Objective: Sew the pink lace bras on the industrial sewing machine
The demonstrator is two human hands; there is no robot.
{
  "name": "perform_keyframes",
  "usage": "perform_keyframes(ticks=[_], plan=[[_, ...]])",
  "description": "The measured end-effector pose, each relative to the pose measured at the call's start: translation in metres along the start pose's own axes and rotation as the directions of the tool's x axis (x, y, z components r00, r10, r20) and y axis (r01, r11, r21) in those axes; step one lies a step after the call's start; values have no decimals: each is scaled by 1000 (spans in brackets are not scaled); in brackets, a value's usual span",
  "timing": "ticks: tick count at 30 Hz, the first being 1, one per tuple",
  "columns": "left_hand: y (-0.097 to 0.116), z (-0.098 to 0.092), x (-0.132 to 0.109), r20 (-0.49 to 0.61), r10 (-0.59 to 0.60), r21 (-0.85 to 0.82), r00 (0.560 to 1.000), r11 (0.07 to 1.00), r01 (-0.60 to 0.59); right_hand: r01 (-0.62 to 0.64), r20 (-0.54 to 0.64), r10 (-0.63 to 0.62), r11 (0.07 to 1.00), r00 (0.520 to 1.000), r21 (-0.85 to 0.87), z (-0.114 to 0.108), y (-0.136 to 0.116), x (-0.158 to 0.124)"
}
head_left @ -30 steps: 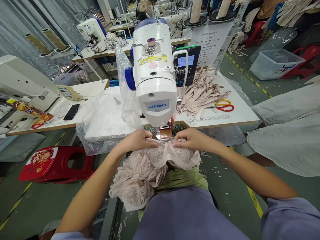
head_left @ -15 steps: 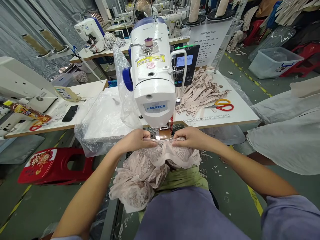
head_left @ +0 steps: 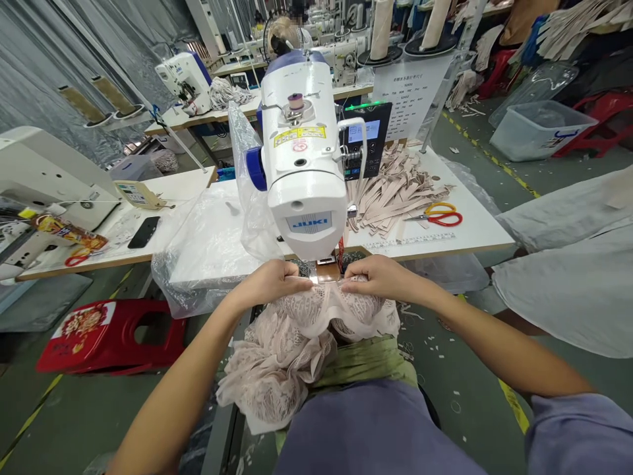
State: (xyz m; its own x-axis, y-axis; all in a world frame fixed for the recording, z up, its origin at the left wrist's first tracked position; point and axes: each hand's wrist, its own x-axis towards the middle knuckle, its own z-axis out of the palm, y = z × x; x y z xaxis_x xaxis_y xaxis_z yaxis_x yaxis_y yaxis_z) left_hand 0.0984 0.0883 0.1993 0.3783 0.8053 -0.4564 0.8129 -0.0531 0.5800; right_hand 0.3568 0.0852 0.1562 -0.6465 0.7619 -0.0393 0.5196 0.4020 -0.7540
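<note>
A pale pink lace bra [head_left: 330, 314] is stretched between my two hands at the front of the white sewing machine [head_left: 307, 198]. My left hand [head_left: 277, 280] pinches its upper edge on the left of the needle area. On the other side, my right hand [head_left: 368, 276] grips the same edge with thumb and fingers. The middle of that edge lies at the brown plate [head_left: 327, 272] under the machine head; the needle itself is hidden. More pink lace garments [head_left: 277, 369] hang bunched below my left hand, over my lap.
Beige fabric strips [head_left: 395, 191] lie heaped on the table right of the machine, beside scissors [head_left: 440, 214] and a ruler [head_left: 415, 239]. Clear plastic sheeting [head_left: 208, 231] covers the left side. A red stool [head_left: 109, 336] stands at left, a clear bin [head_left: 541, 128] at right.
The view has shifted slightly, so the machine and table sit a little lower. Both hands keep their grip on the bra at the machine, nearly unmoved.
</note>
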Motion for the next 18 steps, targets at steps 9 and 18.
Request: perform_keyframes(ticks=[9, 18], plan=[[-11, 3, 16, -36, 36, 2, 999, 999, -36, -37, 26, 37, 999, 999, -4, 4, 12, 6], [-16, 4, 19, -39, 48, -12, 998, 999, -48, -66, 37, 66, 998, 997, 8, 1, 11, 6]])
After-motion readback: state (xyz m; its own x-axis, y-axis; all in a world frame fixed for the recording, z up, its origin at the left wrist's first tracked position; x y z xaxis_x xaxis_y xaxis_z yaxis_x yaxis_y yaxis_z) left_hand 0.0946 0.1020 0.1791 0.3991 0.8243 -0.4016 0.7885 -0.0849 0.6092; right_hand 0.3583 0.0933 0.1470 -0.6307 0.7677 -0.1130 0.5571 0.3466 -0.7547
